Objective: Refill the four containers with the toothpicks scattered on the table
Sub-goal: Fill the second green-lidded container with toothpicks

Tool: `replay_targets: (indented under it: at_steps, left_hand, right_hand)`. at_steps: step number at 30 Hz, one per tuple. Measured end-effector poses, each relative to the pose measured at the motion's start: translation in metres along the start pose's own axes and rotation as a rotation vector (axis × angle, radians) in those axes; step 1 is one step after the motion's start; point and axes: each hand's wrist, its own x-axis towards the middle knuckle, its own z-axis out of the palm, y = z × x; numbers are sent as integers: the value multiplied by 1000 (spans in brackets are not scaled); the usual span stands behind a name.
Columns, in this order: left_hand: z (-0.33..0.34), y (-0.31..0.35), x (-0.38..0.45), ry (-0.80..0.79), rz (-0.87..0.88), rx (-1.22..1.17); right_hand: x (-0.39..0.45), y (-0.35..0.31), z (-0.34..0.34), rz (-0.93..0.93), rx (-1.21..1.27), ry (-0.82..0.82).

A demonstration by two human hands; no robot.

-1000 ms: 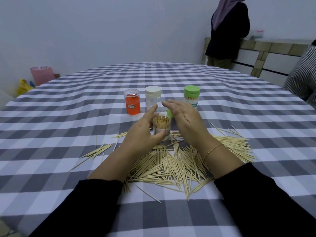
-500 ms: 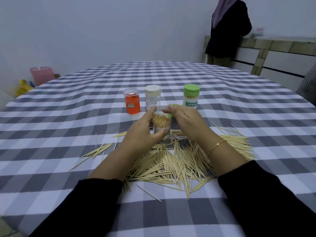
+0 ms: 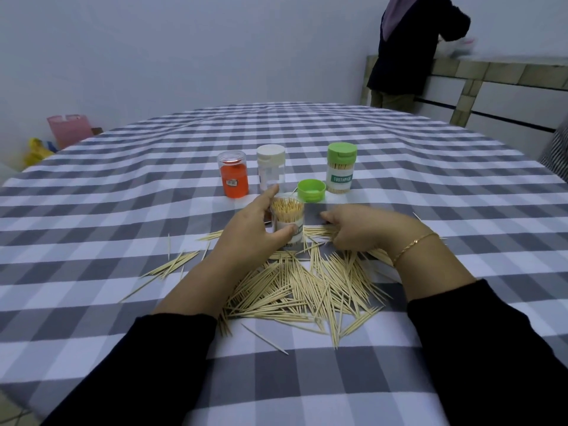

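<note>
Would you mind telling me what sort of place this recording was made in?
Probably a home dining or kitchen area. A large table with a grey checked tablecloth fills the room, a tiled counter runs along the wall where another person stands, and bags sit on the floor.

A grey-and-white checked cloth [image 3: 399, 179] was spread over the counter. Pale tan toothpicks [image 3: 301, 290] were scattered beside an orange container [image 3: 234, 179], a white-capped one [image 3: 271, 167] and a green-capped one [image 3: 340, 167].
</note>
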Motion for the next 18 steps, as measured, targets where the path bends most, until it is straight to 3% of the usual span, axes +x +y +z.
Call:
replay_targets:
  at_steps: [4, 18]
  left_hand:
    - [0, 0, 0, 2, -1, -2]
    - [1, 0, 0, 12, 7, -1]
  right_hand:
    - [9, 1, 4, -3, -129, 54]
    - [14, -17, 13, 61, -167, 208]
